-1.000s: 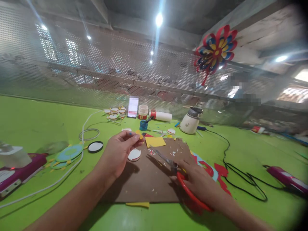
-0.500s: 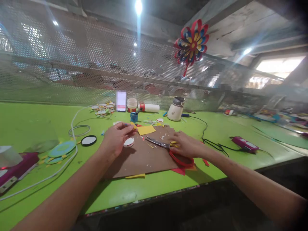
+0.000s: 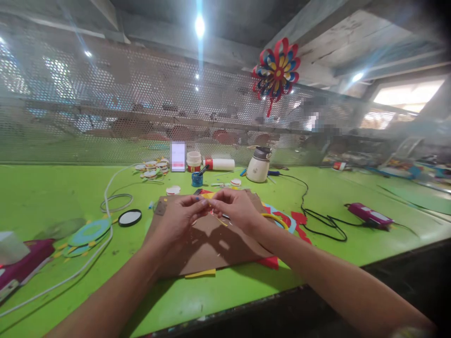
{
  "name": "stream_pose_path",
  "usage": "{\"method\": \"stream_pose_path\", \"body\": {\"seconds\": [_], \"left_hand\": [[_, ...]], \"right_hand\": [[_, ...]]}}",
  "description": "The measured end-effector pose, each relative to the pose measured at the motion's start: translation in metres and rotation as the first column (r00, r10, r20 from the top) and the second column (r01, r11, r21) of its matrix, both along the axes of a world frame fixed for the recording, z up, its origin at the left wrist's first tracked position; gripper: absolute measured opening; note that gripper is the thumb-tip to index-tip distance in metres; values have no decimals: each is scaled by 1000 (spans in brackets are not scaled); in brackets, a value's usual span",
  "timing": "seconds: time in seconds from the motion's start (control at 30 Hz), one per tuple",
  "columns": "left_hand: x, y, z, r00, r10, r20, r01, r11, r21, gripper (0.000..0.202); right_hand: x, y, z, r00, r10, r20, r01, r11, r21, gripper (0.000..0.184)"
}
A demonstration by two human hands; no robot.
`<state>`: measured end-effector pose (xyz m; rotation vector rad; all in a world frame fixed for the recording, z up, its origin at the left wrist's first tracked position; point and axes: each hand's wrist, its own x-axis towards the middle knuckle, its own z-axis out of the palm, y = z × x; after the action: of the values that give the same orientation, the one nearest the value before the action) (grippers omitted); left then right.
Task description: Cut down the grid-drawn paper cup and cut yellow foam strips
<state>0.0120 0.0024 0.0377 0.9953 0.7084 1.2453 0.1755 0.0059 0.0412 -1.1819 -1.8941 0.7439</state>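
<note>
My left hand and my right hand meet above a brown board on the green table. Their fingertips are pinched together around a small yellow piece that I can barely make out. A yellow-handled pair of scissors lies on the board just right of my right hand, partly hidden by it. A thin yellow strip rests at the board's near edge.
A small blue pot, a glue bottle, a phone, a white kettle and paper discs stand at the back. A white cable, a black-rimmed disc, a black cord and pink tools lie around.
My right hand has let go of the scissors and moved left to join my left hand. The camera view has shifted slightly.
</note>
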Motion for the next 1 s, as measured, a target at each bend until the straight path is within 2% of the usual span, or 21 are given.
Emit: {"method": "stream_pose_path", "body": {"seconds": [0.4,0.57,0.7,0.87,1.0], "left_hand": [[4,-7,-2,999,30,-25,-31,999,-25,33],[5,-6,-8,991,56,-117,-59,998,-17,25],[5,-7,-11,978,86,-191,-92,995,-24,35],[9,-8,-12,973,90,-212,-103,993,-51,50],[12,-8,-19,980,48,-194,-71,991,-116,31]], "right_hand": [[16,1,2,971,108,-214,-132,986,-100,17],[31,7,2,957,133,-260,-177,972,-152,17],[40,10,-5,944,147,-295,-205,962,-179,17],[45,5,-20,918,140,-370,-234,947,-222,22],[42,-2,-23,897,116,-425,-244,935,-259,27]]}}
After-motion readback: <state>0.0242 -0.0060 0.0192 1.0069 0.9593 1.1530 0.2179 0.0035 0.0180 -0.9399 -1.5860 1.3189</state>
